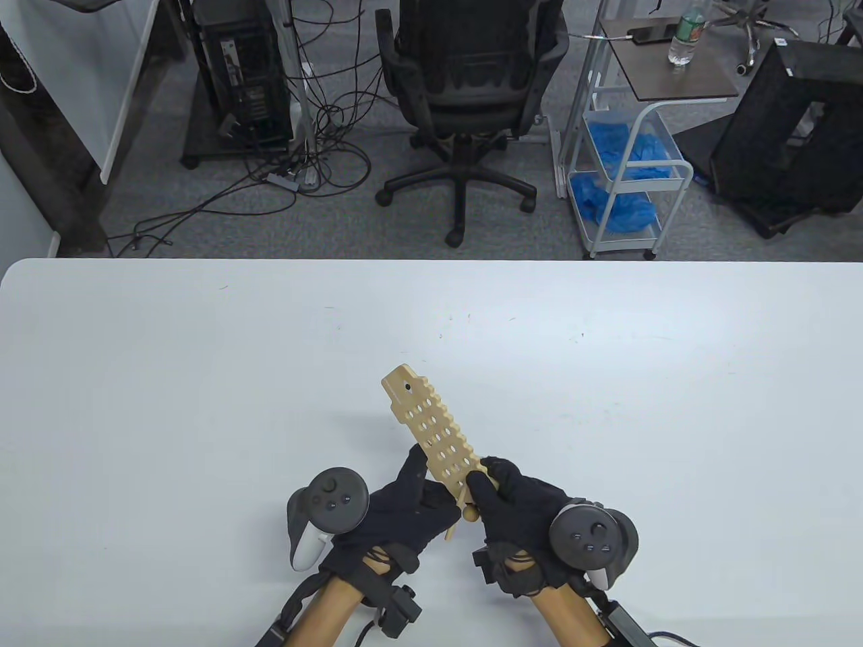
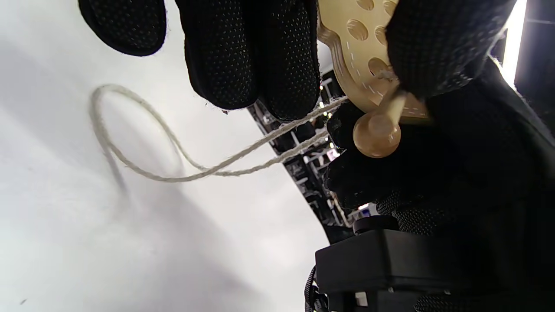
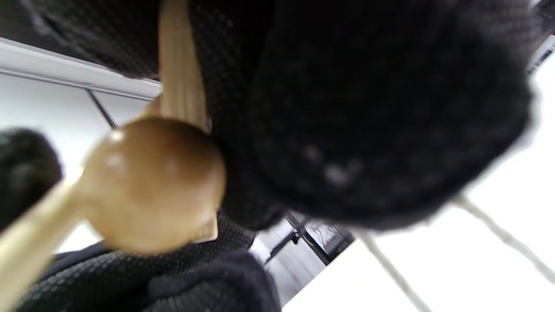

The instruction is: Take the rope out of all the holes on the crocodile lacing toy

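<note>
A: Any containers in the table view?

B: In the upper right of the frame a white cart (image 1: 623, 168) holds blue crumpled material (image 1: 617, 199) in its two lower trays. A bottle (image 1: 684, 37) with a green label stands on the cart's brown top; the label is too small to read. No other writing is legible.

A: Where is the crocodile lacing toy (image 1: 431, 431)?

B: Lower centre of the frame, over the white bench (image 1: 202, 404), tilted so its drilled head end points up and left. Its lower end sits between the two gloved hands.

A: The left hand (image 1: 404, 512)?

B: Its fingers curl around the toy's lower left edge, so that grip is closed on the toy. A tracker sits on the back of the hand.

A: And the right hand (image 1: 519, 519)?

B: Its thumb and fingers pinch the toy's lower right end, near a wooden needle with a round knob (image 2: 377, 132).

A: The rope (image 2: 182, 160)?

B: In the left wrist view it runs from the toy's edge down to the bench and lies there in a loose loop at the left of the frame.
</note>
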`<act>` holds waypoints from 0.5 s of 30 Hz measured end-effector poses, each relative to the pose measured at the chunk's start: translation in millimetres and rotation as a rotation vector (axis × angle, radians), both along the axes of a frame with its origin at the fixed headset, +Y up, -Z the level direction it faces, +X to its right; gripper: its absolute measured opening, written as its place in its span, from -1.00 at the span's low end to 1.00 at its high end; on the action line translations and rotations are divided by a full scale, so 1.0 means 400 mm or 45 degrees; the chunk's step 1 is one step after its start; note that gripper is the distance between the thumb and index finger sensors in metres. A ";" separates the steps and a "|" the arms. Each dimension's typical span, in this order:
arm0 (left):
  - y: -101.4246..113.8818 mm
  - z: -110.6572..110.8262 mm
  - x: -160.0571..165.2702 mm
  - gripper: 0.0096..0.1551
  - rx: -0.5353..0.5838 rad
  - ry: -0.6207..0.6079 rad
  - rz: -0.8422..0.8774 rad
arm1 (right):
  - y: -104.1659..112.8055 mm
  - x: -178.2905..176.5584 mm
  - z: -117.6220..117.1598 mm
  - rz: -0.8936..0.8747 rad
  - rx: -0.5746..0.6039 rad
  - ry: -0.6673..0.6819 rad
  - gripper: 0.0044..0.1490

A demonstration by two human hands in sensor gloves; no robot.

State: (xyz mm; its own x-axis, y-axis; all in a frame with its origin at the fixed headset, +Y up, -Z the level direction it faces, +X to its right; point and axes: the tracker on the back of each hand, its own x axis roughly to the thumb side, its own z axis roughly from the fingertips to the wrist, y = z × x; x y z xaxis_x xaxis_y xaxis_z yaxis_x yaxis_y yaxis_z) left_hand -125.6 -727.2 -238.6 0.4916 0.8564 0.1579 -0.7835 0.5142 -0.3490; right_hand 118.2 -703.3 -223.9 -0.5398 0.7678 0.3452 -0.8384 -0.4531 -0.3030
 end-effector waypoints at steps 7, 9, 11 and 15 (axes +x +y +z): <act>-0.009 0.001 0.011 0.19 0.005 0.033 -0.091 | -0.047 0.003 -0.012 -0.159 -0.243 -0.004 -0.42; -0.010 0.002 0.011 0.17 0.019 0.043 -0.098 | -0.053 0.005 -0.016 -0.178 -0.259 0.001 -0.42; -0.006 0.003 0.012 0.14 0.050 0.057 -0.102 | -0.057 0.009 -0.020 -0.201 -0.279 -0.001 -0.42; 0.008 0.007 0.018 0.13 0.135 0.043 -0.150 | -0.074 0.025 -0.031 -0.297 -0.351 -0.007 -0.41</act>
State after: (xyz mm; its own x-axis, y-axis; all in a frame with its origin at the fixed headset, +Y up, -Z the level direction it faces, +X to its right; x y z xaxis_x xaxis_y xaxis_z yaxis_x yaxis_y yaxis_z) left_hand -118.6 -724.1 -235.8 0.5940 0.7720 0.2264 -0.7261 0.6356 -0.2624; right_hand 128.1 -732.9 -236.2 -0.3399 0.9344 0.1060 -0.9277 -0.3147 -0.2008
